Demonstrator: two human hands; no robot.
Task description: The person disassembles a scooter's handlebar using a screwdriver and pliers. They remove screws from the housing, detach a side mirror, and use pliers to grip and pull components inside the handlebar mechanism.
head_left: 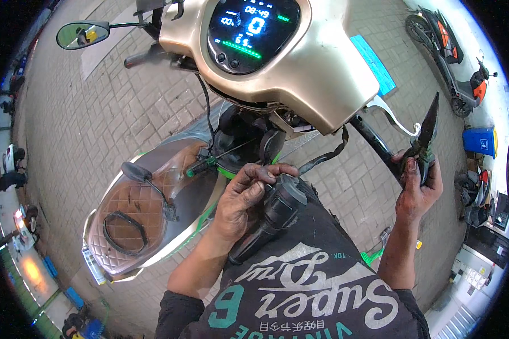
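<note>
My left hand (243,198) is closed at the top of a black grip housing (283,206), fingertips pinched by its upper edge; what exactly they pinch is too small to tell. The housing rests against my dark shirt. My right hand (417,186) grips a dark pointed tool (430,121), its tip upward, beside the bare black handlebar tube (373,141) and white brake lever (393,116). Above both hands is the champagne handlebar cover (336,85) with a lit display (251,37). Black cables hang beneath it, near a green-handled screwdriver (201,166).
At left, the scooter's quilted brown seat (130,209) carries a loose mirror (136,169) and a black loop (124,248). A blue mat (373,65) lies on the pavers. Along the right wall stand an orange-black scooter (464,90) and a blue bin (479,141).
</note>
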